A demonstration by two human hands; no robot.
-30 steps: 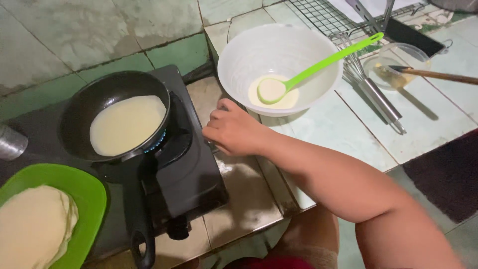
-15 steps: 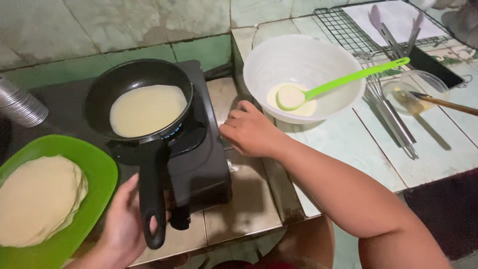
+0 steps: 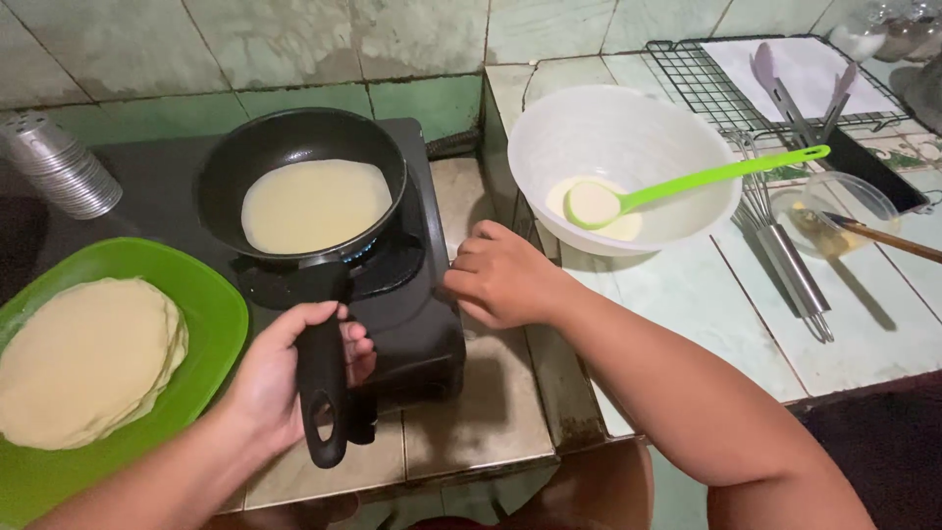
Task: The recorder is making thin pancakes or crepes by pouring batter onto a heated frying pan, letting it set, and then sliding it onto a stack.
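A black frying pan (image 3: 245, 157) sits on a single-burner black stove (image 3: 417, 304) with a pale thin crepe (image 3: 316, 204) spread in it and a blue flame under its rim. My left hand (image 3: 285, 378) wraps around the pan's black handle (image 3: 321, 388). My right hand (image 3: 500, 275) rests loosely closed on the stove's right edge, holding nothing. A green plate (image 3: 206, 314) at the left bears a stack of cooked crepes (image 3: 88, 358). A white bowl (image 3: 628, 128) to the right holds a little batter and a green ladle (image 3: 687, 185).
A metal whisk (image 3: 785, 260) lies right of the bowl, beside a small glass dish (image 3: 834, 211) with a wooden-handled utensil. A wire rack (image 3: 726, 93) with tongs stands at the back right. A ridged metal container (image 3: 61, 167) sits at the far left. Tiled wall behind.
My left hand has come up and closed around the pan's handle. My right hand stays at the stove's right edge. The view has shifted right and closer.
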